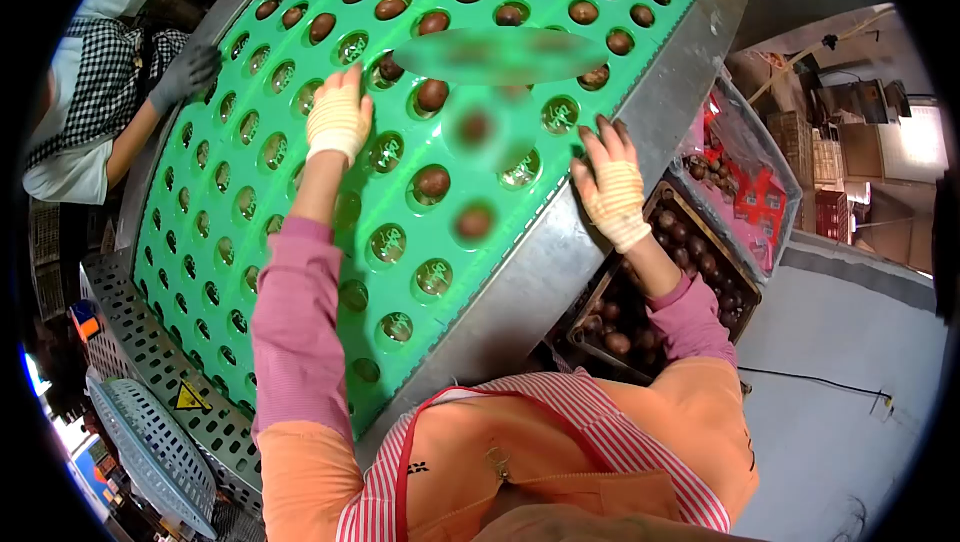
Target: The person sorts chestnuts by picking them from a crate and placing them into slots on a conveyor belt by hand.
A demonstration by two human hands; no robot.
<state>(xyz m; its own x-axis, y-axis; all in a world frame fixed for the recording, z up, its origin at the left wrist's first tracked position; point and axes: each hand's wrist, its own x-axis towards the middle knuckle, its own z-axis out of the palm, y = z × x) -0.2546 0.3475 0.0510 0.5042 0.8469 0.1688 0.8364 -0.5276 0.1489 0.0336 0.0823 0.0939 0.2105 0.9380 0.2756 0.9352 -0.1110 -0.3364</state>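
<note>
My left hand (339,119) and right hand (612,184) flank a passable lane low over the green sheet (462,330), where dark round fruits (431,183) stand up from the pockets. A metal rail (522,310) borders the lane on my right, a fruit-filled crate (716,233) beyond and below it. To my left, a co-worker's gloved hand (188,76) occupies the opposite edge. Blurring hides part of the middle.

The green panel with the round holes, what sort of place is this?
Probably a fruit-sorting workshop: round brown fruit sits in the green panel, a crate beside it holds more, and a gloved co-worker stands opposite.
</note>
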